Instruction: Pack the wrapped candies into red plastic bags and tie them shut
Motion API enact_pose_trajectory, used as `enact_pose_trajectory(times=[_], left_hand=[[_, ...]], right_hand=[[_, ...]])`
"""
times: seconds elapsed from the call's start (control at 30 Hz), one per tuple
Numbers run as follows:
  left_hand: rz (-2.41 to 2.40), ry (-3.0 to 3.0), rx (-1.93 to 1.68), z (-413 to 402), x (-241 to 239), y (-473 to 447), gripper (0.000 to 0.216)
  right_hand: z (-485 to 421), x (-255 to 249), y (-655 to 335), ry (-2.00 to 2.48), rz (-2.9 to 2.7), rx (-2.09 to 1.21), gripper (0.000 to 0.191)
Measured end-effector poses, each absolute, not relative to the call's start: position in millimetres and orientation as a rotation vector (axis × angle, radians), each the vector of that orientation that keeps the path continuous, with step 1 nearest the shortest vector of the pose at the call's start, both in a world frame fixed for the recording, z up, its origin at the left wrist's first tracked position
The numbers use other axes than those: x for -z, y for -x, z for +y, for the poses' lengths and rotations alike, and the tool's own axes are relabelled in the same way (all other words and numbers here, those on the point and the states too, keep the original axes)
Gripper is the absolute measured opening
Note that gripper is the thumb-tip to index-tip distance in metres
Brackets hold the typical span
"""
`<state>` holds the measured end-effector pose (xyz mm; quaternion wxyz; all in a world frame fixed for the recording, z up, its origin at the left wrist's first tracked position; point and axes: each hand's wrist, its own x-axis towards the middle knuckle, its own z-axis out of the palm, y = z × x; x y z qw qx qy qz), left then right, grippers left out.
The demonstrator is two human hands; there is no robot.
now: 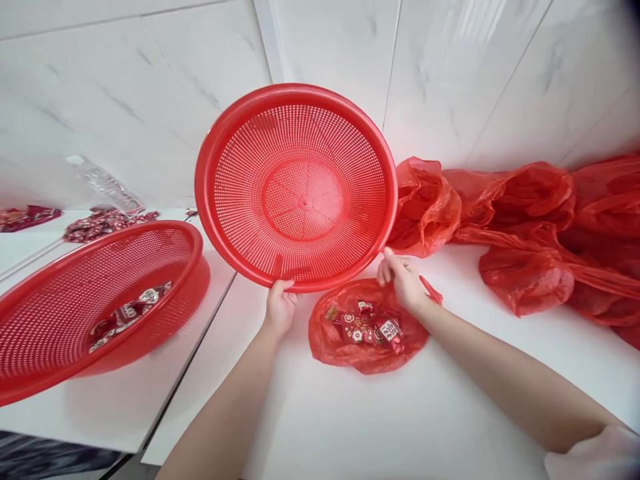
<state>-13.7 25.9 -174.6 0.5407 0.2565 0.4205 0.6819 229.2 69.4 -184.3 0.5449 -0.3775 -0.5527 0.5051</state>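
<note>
My left hand [279, 308] grips the lower rim of a round red perforated basket [297, 187] and holds it tilted up on edge, its empty inside facing me. My right hand [403, 279] is closed on the upper edge of a small red plastic bag [367, 327] that lies on the white table just below the basket. Red wrapped sweets [367, 325] show through the bag.
A second red basket [95, 300] with a few wrapped sweets stands at the left on another white table. Crumpled red plastic bags [530, 227] lie at the back right against the marble wall. More sweets [100, 223] and a clear bottle [107, 183] lie at the far left.
</note>
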Motion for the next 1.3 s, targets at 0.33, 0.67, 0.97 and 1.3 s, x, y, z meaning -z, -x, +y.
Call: enact_pose_trajectory(times=[0.33,0.67,0.97,1.3], left_hand=[[0.955,-0.793,-1.503,16.1,163.2,12.1,0.03],[1.346,-0.563,-2.319,26.2,143.1,71.6,0.034],[1.298,-0.674,-2.247,26.1,145.2,55.6,0.027],[1.093,-0.889,-1.97,10.5,166.3,16.2,0.027]], right_hand=[[52.7,183.0,-214.2,0.773,-1.22,-1.428,0.028],[51.5,166.6,-216.8,0.653,-0.931,-1.669,0.026],[42.8,153.1,-216.5,0.646,-1.035,-1.699,0.023],[1.8,115.0,-203.4,0.511,-1.175,-1.837,0.023]])
